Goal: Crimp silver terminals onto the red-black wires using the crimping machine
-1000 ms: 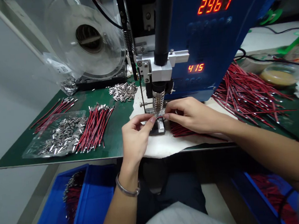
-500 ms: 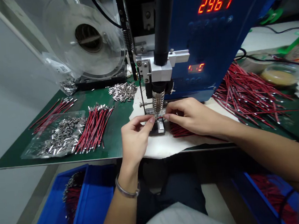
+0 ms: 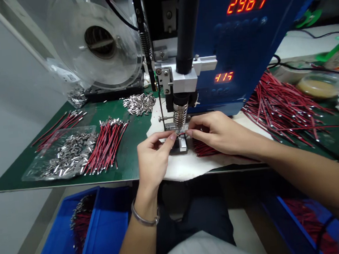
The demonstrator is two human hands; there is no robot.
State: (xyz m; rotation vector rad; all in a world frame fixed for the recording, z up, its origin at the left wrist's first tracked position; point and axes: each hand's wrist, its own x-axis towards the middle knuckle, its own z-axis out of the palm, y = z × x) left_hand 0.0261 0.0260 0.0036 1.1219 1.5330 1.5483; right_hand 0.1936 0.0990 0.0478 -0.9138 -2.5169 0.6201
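My left hand (image 3: 153,157) is closed in a pinch, thumb and forefinger on a small metal connector (image 3: 178,134) mostly hidden by the fingertips. Opposite it, my right hand (image 3: 219,133) pinches a short red wire (image 3: 182,133) whose end meets the connector. Both sets of fingertips are just under the spring-wrapped tip (image 3: 180,116) of a blue bench machine (image 3: 227,46), over a small metal fixture (image 3: 183,143). A bundle of red-and-black wires (image 3: 204,148) lies partly beneath my right hand.
On the green table (image 3: 13,172) at left lie wires with metal ends (image 3: 107,146), a plastic bag of metal connectors (image 3: 68,155) and loose connectors (image 3: 139,104). A large wire heap (image 3: 286,109) is at right. Blue bins (image 3: 60,235) stand below. A clear reel (image 3: 69,37) stands behind.
Both hands keep the same pinch at the fixture. The view has shifted very slightly, and the lower red display now reads clearly.
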